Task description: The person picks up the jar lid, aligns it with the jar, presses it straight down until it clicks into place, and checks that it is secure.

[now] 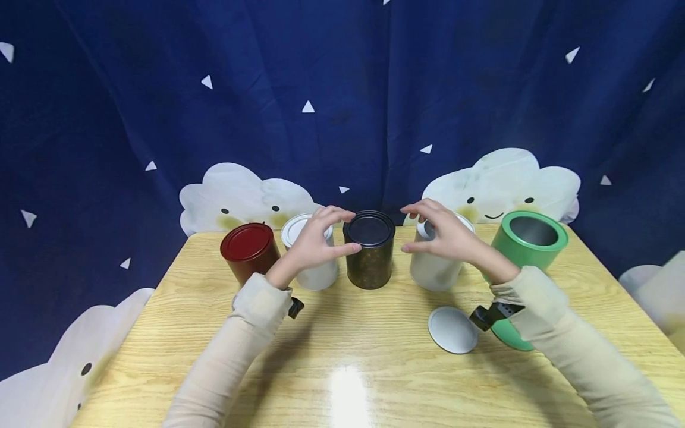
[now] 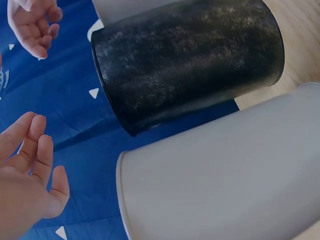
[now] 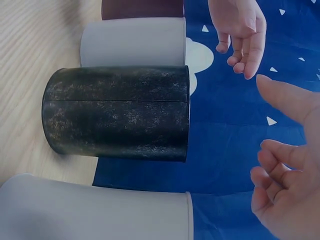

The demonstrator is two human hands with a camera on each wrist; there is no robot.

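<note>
In the head view a black can (image 1: 369, 261) with its black lid on stands mid-row, between my two hands. My left hand (image 1: 317, 241) hovers to its left, thumb and fingers spread apart and holding nothing. It overlaps a lidded white can (image 1: 317, 276) from this angle. On the other side my right hand (image 1: 443, 233) mirrors it, also holding nothing, in front of a second white can (image 1: 434, 274) whose top it partly hides. Both wrist views show the fingers above the rim level of the mottled black can (image 2: 190, 65), apart from it.
At the left end stands a dark red can (image 1: 248, 249) with a red lid. A green can (image 1: 527, 252) without a lid stands at the right end. A silvery round lid (image 1: 452, 330) and a green lid (image 1: 508, 334), partly behind the right wrist, lie on the wooden table (image 1: 396, 368).
</note>
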